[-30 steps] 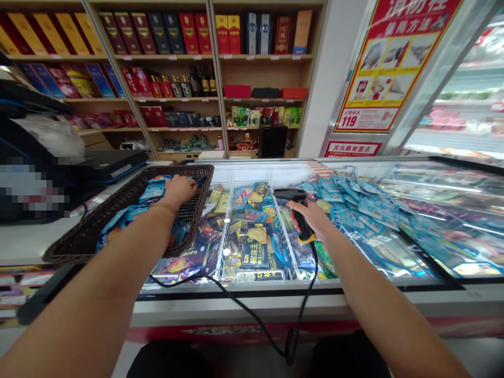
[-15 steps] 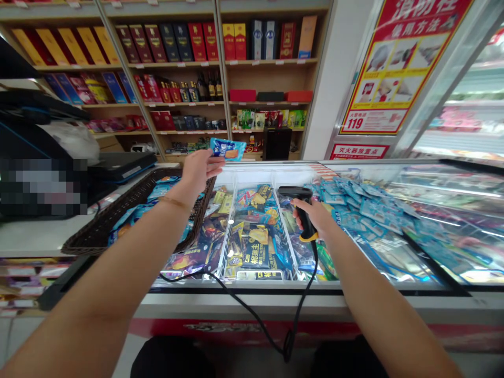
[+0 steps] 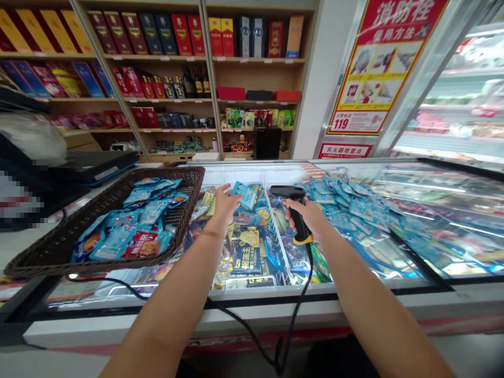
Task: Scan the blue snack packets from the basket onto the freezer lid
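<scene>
My left hand (image 3: 225, 205) pinches a small light-blue snack packet (image 3: 246, 195) over the glass-topped freezer (image 3: 252, 302). The packet is tilted, its printed back partly turned up. In my right hand (image 3: 313, 218) is a black barcode scanner (image 3: 301, 224) with a yellow-tipped handle, fingers wrapped round its grip. Its head points left, toward the packet. Left of my left hand stands a brown woven basket (image 3: 186, 216) holding several blue packets and one with a red label (image 3: 142, 244). A heap of similar blue packets (image 3: 362, 202) lies on the glass right of the scanner.
The scanner's black cable (image 3: 244, 325) loops down past the freezer's front edge. Bagged frozen goods (image 3: 250, 252) sit in wire compartments under the glass. At left is a black counter machine (image 3: 90, 168). Shelves of boxes (image 3: 260, 60) and a red-and-yellow poster (image 3: 388, 68) stand behind.
My left hand has moved right and down with the packet, from above the basket to near the scanner. The packet has turned over. The view has shifted; the right hand still grips the scanner.
</scene>
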`<state>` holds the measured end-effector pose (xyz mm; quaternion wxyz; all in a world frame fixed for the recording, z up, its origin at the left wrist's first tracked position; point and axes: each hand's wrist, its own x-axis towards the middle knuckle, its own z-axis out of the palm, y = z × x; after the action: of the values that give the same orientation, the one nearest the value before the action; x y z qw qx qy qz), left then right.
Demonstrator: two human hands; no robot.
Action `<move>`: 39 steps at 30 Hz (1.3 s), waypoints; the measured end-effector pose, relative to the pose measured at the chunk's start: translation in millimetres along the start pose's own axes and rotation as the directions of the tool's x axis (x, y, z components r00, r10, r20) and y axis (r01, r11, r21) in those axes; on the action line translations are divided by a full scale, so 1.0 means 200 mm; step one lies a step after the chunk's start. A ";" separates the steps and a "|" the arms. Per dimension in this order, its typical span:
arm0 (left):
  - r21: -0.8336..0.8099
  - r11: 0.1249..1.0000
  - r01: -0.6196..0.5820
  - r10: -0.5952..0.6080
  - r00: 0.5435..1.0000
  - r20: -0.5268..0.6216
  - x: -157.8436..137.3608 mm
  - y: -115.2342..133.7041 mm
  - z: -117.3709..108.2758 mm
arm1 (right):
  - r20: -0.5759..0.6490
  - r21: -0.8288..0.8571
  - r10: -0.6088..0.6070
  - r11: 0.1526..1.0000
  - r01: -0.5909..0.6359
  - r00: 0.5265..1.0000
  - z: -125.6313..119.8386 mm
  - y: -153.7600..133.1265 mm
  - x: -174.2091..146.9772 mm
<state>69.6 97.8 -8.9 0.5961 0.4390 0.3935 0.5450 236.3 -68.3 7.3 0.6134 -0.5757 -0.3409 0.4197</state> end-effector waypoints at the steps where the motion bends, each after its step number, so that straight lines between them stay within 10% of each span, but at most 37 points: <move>1: -0.016 1.000 0.023 -0.023 1.000 0.017 0.02 -0.01 -0.02 | 0.016 -0.014 -0.008 1.000 0.008 1.000 0.01 0.01 0.00; 29: -0.022 0.999 -0.048 0.050 0.996 0.075 0.00 -0.06 -0.04 | 0.175 -0.206 -0.091 0.970 0.127 0.980 0.05 0.06 -0.04; 39: -0.132 0.939 0.318 -0.308 0.947 0.092 -0.01 0.00 0.30 | -0.092 -0.127 -0.035 0.992 0.023 0.995 -0.29 -0.15 -0.10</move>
<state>127.2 89.1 8.8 0.7189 0.3452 0.3966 0.4546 283.2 -110.4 32.6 0.5973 -0.6273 -0.3459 0.3606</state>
